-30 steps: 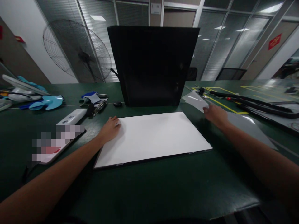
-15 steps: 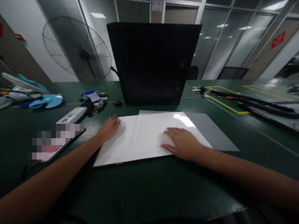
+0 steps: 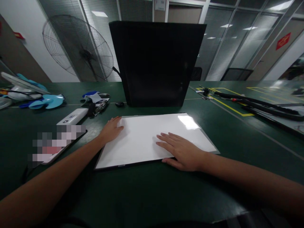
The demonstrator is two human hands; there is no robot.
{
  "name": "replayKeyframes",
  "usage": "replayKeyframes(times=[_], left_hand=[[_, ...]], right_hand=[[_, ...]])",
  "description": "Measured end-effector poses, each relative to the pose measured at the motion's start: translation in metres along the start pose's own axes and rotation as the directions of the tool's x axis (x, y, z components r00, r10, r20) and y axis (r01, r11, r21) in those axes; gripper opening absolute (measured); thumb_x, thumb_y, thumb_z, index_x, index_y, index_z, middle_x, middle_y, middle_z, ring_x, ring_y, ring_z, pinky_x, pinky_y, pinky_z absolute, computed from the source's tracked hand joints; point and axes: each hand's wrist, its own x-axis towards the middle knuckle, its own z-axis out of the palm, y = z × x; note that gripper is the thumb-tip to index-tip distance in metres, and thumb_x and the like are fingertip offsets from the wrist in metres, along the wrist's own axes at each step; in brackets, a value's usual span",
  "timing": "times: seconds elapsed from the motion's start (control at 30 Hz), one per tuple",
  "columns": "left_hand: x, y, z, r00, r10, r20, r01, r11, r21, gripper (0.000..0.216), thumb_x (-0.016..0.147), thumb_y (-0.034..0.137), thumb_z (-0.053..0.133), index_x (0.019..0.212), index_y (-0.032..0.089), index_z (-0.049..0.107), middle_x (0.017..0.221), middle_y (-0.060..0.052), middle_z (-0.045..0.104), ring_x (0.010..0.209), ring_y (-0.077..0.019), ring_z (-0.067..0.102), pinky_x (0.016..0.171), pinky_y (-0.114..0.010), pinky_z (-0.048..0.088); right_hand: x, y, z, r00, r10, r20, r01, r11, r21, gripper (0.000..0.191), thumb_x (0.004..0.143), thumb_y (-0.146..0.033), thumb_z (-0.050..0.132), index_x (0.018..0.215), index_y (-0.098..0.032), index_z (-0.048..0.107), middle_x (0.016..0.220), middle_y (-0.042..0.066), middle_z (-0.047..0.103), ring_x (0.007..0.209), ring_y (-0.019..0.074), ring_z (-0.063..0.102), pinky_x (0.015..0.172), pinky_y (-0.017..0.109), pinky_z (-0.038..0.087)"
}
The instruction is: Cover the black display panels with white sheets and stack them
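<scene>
A white flat panel (image 3: 142,139) with a thin dark border lies on the green table (image 3: 152,196) in front of me. A translucent sheet (image 3: 190,126) now covers it, with a glare spot near its far right. My right hand (image 3: 181,150) lies flat on the sheet near the panel's front edge, fingers spread. My left hand (image 3: 111,129) rests on the panel's far left corner, fingers curled down onto the edge.
A tall black box (image 3: 155,63) stands just behind the panel. At left lie a white device (image 3: 73,117), small tools (image 3: 96,101), blue items (image 3: 46,102) and a blurred card. A floor fan (image 3: 78,47) stands behind. Black frame strips (image 3: 256,103) lie at right.
My right hand brought the translucent sheet in from the right and slid it left until it lines up over the white panel. The left hand stayed at the corner.
</scene>
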Motion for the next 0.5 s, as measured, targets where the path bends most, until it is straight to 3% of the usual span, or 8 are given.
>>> replayKeyframes(times=[0.17,0.4,0.5], left_hand=[[0.003,-0.007,0.004,1.000,-0.012,0.004,0.012,0.999,-0.037,0.070,0.086,0.022,0.047,0.156,0.012,0.048,0.166,-0.012,0.042,0.156,-0.0332,0.034,0.129,-0.046,0.027],[0.006,-0.008,0.005,1.000,-0.010,0.007,0.010,1.000,0.010,0.071,0.095,0.039,0.048,0.157,0.006,0.045,0.168,-0.021,0.034,0.156,-0.0357,0.032,0.127,-0.048,0.028],[0.007,-0.011,0.005,0.998,0.054,0.032,-0.055,0.997,0.045,0.063,0.091,0.032,0.051,0.150,0.011,0.056,0.167,-0.016,0.039,0.158,-0.0337,0.029,0.128,-0.048,0.027]], right_hand=[[-0.003,0.006,0.000,0.999,0.004,0.044,-0.005,1.000,0.021,0.080,0.101,-0.063,0.051,0.162,-0.012,0.042,0.167,0.019,0.033,0.156,0.0344,0.031,0.128,0.057,0.026],[-0.002,0.011,0.000,0.995,-0.050,0.084,0.043,0.996,0.079,0.077,0.105,-0.061,0.043,0.165,-0.014,0.036,0.170,0.015,0.026,0.159,0.0310,0.024,0.130,0.054,0.022],[-0.002,0.015,0.001,0.995,-0.073,0.070,0.066,0.992,0.106,0.076,0.104,-0.060,0.046,0.166,-0.017,0.035,0.170,0.013,0.026,0.159,0.0298,0.023,0.131,0.053,0.022]])
